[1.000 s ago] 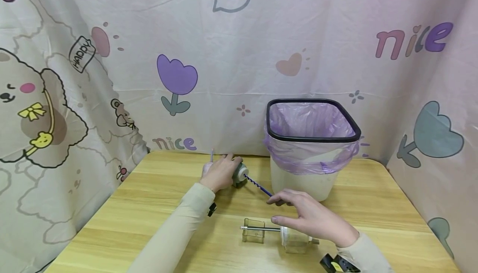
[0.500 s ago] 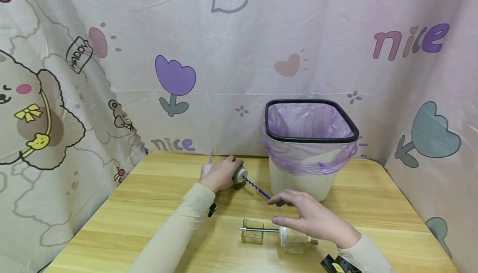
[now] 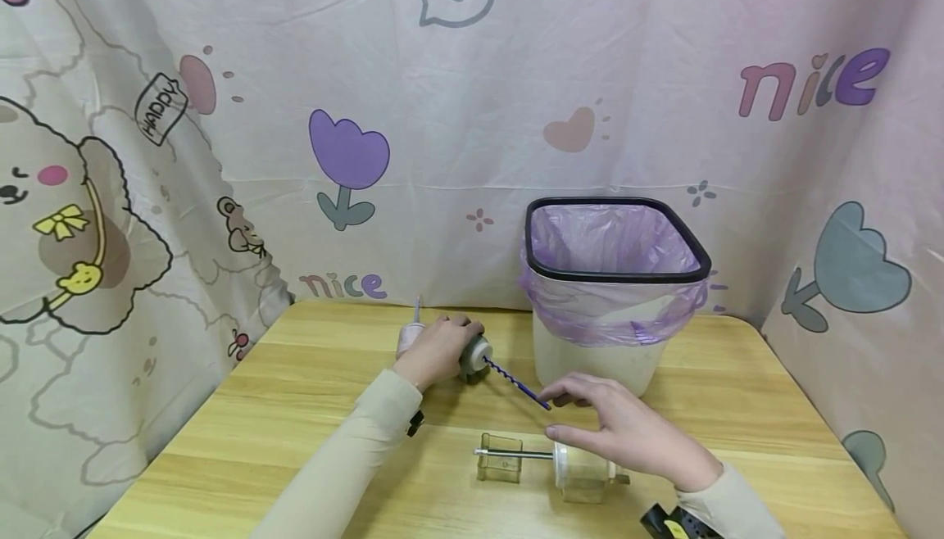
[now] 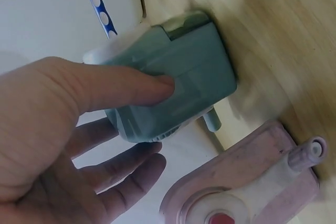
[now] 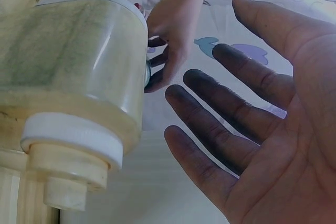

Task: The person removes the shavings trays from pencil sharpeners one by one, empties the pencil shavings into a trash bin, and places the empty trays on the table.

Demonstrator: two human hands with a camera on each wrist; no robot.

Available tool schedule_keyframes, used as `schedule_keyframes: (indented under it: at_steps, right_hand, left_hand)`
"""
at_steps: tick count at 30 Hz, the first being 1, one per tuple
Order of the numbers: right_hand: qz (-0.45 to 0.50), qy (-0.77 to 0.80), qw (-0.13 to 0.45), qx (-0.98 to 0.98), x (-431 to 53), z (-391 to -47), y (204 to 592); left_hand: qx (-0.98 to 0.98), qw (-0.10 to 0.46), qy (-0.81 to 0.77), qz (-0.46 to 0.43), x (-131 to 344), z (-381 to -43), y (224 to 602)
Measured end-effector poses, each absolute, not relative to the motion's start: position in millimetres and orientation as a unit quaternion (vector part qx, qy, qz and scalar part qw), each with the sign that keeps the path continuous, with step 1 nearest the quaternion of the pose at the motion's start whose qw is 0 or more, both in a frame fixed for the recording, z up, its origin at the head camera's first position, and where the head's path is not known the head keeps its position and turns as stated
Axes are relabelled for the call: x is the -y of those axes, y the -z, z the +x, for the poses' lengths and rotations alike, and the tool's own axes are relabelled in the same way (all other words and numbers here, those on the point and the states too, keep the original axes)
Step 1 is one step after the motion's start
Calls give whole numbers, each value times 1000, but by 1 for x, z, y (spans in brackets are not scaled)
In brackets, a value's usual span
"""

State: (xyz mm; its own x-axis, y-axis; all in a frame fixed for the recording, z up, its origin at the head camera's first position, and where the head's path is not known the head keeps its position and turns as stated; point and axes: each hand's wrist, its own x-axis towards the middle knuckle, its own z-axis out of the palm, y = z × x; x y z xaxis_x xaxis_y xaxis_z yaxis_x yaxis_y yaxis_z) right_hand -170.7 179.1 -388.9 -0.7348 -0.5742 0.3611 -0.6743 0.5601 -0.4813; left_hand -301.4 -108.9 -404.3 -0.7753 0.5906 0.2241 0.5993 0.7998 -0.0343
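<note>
My left hand [image 3: 435, 352] grips a green pencil sharpener [image 4: 178, 72] with a white front, thumb across its upper face. A blue pencil [image 3: 519, 383] with white spots juts from that front and slants down toward my right hand [image 3: 625, 428]. The right fingers lie close to the pencil's free end; the right wrist view has them spread and holding nothing. Beside the left hand stands a pink pencil sharpener [image 4: 273, 166] with a pale crank. Beneath the right hand is a yellowish see-through sharpener [image 5: 79, 61] with a dark pencil [image 3: 516, 454] in it.
A small clear box [image 3: 500, 472] lies under the dark pencil's far end. Behind the right hand stands a white bin [image 3: 597, 363] with a black rim and a purple liner. A printed curtain [image 3: 457, 138] hangs along the wooden table's [image 3: 295, 408] back and sides.
My right hand has shifted slightly right, and the pencil's free end now shows at its fingertips. The left hand has tipped the green sharpener a little down and toward me.
</note>
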Motion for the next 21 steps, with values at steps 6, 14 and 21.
schedule_keyframes:
  at_steps: [6,14,21]
  right_hand:
    - [347,-308,80,882,-181,-171,389]
    - [330,-306,77,890,-183,-169,387]
    - [331,-312,87,886,-185,-170,387]
  left_hand:
    - [943,97,18,-318,111,-296,403]
    - [937,102,22,-334,115,-290,403]
    - [931,86,57,-351,122,-287,404]
